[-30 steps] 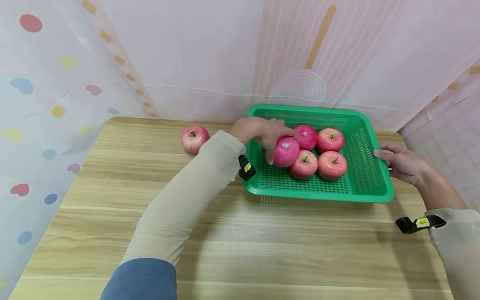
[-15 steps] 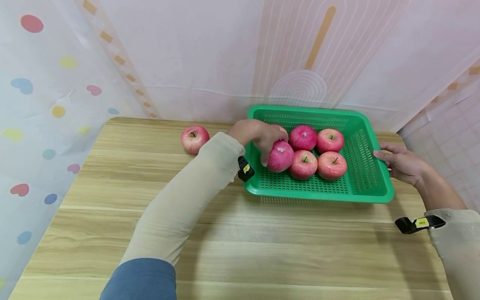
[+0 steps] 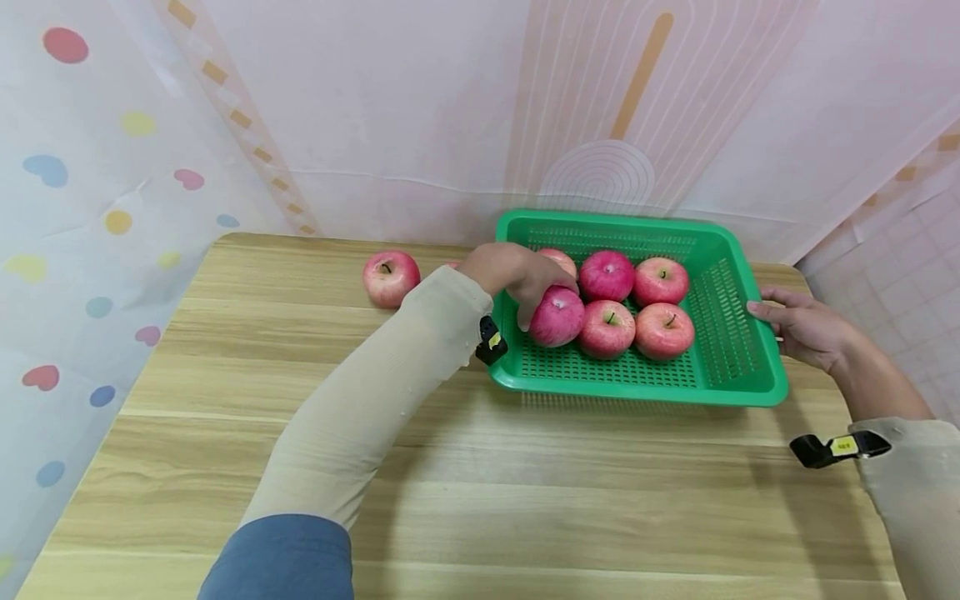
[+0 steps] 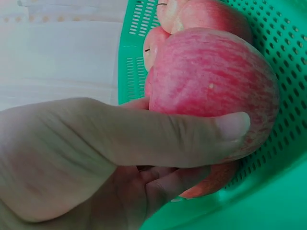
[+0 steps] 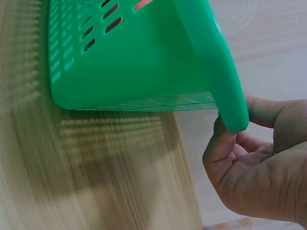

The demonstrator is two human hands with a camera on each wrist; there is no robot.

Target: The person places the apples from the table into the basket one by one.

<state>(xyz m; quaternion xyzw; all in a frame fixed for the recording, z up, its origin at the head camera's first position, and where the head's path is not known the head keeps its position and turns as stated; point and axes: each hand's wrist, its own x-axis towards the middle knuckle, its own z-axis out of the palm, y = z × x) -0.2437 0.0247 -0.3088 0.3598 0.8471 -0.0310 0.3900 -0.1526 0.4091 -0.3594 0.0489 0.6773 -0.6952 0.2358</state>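
Observation:
At the left end of the green basket (image 3: 600, 390), my left hand (image 3: 525, 279) holds a deep pink apple (image 3: 557, 318). In the left wrist view the thumb lies across this apple (image 4: 216, 76) and the other fingers curl beneath it. Several apples sit around it in the basket, among them a dark pink apple (image 3: 607, 276) and a paler apple (image 3: 607, 330) just to its right. Another apple (image 3: 561, 258) shows partly behind the left hand. My right hand (image 3: 806, 329) pinches the basket's right rim, thumb on top and fingers below, as the right wrist view shows.
On the wooden table (image 3: 525, 500), a red apple (image 3: 391, 279) stands left of the basket. A sliver of another apple (image 3: 453, 265) peeks out behind the left forearm. A patterned cloth (image 3: 405, 100) hangs along the table's back edge.
My left hand has carried the deep pink apple left and a little nearer, down beside the other apples. An apple behind that hand has come into view. The right hand stays on the rim.

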